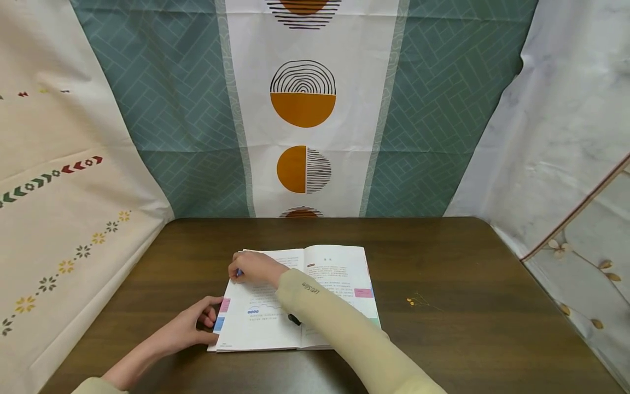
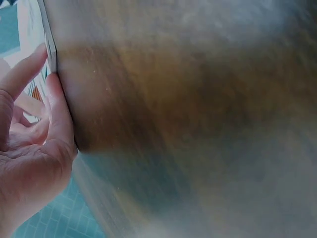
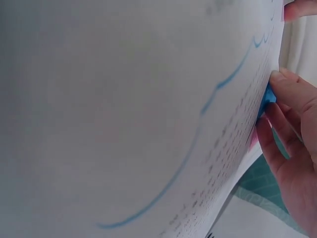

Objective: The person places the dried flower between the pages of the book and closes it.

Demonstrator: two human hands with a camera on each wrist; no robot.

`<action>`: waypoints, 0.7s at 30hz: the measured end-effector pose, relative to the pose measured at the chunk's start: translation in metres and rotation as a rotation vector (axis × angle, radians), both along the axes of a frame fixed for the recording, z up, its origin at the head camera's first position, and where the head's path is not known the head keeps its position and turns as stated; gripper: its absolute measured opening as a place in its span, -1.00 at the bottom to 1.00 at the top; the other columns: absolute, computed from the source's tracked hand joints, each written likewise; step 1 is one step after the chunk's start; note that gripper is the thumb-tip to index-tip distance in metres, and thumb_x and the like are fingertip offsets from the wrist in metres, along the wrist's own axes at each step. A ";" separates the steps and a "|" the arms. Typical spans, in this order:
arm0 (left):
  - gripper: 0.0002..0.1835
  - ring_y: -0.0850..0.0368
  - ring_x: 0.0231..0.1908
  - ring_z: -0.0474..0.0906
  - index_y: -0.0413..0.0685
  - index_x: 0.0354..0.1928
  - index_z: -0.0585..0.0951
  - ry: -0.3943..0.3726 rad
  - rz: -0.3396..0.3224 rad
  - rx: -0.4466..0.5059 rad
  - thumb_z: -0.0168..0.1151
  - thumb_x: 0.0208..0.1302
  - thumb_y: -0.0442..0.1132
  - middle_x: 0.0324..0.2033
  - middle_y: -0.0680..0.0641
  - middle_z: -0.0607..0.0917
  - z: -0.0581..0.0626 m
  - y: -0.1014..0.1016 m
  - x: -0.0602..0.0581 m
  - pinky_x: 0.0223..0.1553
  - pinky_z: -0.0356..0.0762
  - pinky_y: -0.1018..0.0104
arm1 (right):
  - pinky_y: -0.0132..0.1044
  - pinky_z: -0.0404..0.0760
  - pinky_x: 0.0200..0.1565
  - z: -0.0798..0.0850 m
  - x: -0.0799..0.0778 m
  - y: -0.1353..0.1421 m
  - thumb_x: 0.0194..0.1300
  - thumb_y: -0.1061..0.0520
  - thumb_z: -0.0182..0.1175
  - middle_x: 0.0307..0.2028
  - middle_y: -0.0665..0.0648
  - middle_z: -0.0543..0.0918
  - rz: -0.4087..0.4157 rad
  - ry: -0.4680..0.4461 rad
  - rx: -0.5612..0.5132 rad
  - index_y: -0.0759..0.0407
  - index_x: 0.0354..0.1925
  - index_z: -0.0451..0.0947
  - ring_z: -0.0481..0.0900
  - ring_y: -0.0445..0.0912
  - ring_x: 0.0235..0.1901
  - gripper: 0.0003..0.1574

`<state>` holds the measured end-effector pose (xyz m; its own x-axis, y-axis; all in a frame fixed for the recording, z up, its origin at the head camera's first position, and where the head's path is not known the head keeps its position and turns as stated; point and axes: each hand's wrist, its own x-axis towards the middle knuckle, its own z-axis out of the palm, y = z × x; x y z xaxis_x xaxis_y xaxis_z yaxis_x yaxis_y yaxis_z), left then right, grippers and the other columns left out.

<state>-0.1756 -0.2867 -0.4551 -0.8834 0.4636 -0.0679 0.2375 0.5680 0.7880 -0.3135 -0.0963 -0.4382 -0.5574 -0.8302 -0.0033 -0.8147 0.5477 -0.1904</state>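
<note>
The fingers of the right hand (image 1: 257, 266) bend inward and pinch a blue tab (image 3: 268, 97) at the outer edge of the left page, near its top corner. That hand is turned knuckles up, and its arm reaches diagonally from the lower right, the cream sleeve (image 1: 339, 334) crossing the right page. The left hand (image 1: 184, 327) comes in from the lower left, thumb and forefinger spread apart and touching the book's lower left edge, the other fingers bent beside two more tabs, pink (image 1: 225, 305) above blue. The book (image 1: 261, 335) lies open on the table (image 1: 443, 350). A small dark thing (image 1: 294, 319), partly hidden, shows beside the sleeve. Patterned cloth (image 1: 423, 109) hangs behind.
</note>
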 end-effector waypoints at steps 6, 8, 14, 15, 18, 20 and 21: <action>-0.13 0.40 -0.19 0.40 -0.46 0.36 0.21 -0.076 -0.030 0.011 0.44 0.08 -0.27 -0.14 -0.15 0.45 0.003 -0.003 -0.001 -0.19 0.40 0.49 | -0.57 0.43 -0.05 0.001 0.001 0.003 0.33 0.06 0.28 -0.15 -0.11 0.59 -0.016 -0.044 -0.042 -0.14 -0.22 0.71 0.48 -0.27 -0.17 -0.91; -0.15 0.40 -0.19 0.39 -0.50 0.36 0.20 -0.078 -0.041 0.010 0.39 0.09 -0.32 -0.13 -0.16 0.45 0.004 -0.003 -0.001 -0.19 0.40 0.50 | -0.57 0.44 -0.04 0.002 0.001 0.003 0.31 0.05 0.30 -0.14 -0.11 0.60 -0.025 -0.054 -0.051 -0.14 -0.21 0.71 0.48 -0.27 -0.17 -0.91; -0.15 0.40 -0.26 0.38 -0.51 0.32 0.26 -0.011 0.000 -0.043 0.45 0.11 -0.20 -0.21 -0.10 0.46 0.006 0.004 0.002 -0.23 0.39 0.48 | -0.56 0.46 -0.04 0.004 0.001 0.002 0.26 0.02 0.34 -0.14 -0.14 0.63 -0.066 -0.055 -0.042 -0.18 -0.20 0.71 0.50 -0.29 -0.20 -0.88; -0.14 0.41 -0.27 0.38 -0.49 0.31 0.28 0.001 0.015 -0.055 0.48 0.09 -0.16 -0.22 -0.08 0.46 0.005 0.006 0.002 -0.25 0.39 0.48 | -0.56 0.46 -0.04 0.004 0.001 0.002 0.26 0.02 0.35 -0.14 -0.15 0.63 -0.072 -0.052 -0.039 -0.18 -0.20 0.71 0.50 -0.29 -0.20 -0.88; -0.11 0.40 -0.30 0.37 -0.46 0.29 0.31 0.031 0.041 -0.073 0.53 0.02 -0.13 -0.25 -0.07 0.45 0.003 0.009 0.002 -0.28 0.39 0.47 | -0.56 0.48 -0.03 0.005 0.001 0.003 0.25 0.01 0.35 -0.15 -0.16 0.64 -0.088 -0.068 -0.040 -0.18 -0.20 0.72 0.51 -0.30 -0.21 -0.87; -0.10 0.40 -0.30 0.37 -0.46 0.28 0.31 0.045 0.046 -0.072 0.55 -0.01 -0.14 -0.25 -0.07 0.45 0.002 0.010 0.003 -0.28 0.39 0.47 | -0.56 0.48 -0.04 0.005 0.001 0.004 0.24 0.01 0.36 -0.14 -0.16 0.64 -0.087 -0.088 -0.039 -0.18 -0.18 0.72 0.50 -0.30 -0.20 -0.85; -0.10 0.40 -0.30 0.37 -0.46 0.28 0.31 0.048 0.047 -0.073 0.55 -0.01 -0.14 -0.26 -0.07 0.45 0.001 0.009 0.003 -0.28 0.39 0.47 | -0.57 0.48 -0.05 0.005 0.001 0.005 0.24 0.01 0.36 -0.13 -0.16 0.64 -0.081 -0.104 -0.039 -0.18 -0.16 0.73 0.50 -0.30 -0.20 -0.83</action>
<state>-0.1721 -0.2774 -0.4536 -0.9071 0.4171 -0.0570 0.2458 0.6346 0.7327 -0.3128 -0.0916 -0.4328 -0.6206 -0.7834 -0.0326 -0.7432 0.6010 -0.2940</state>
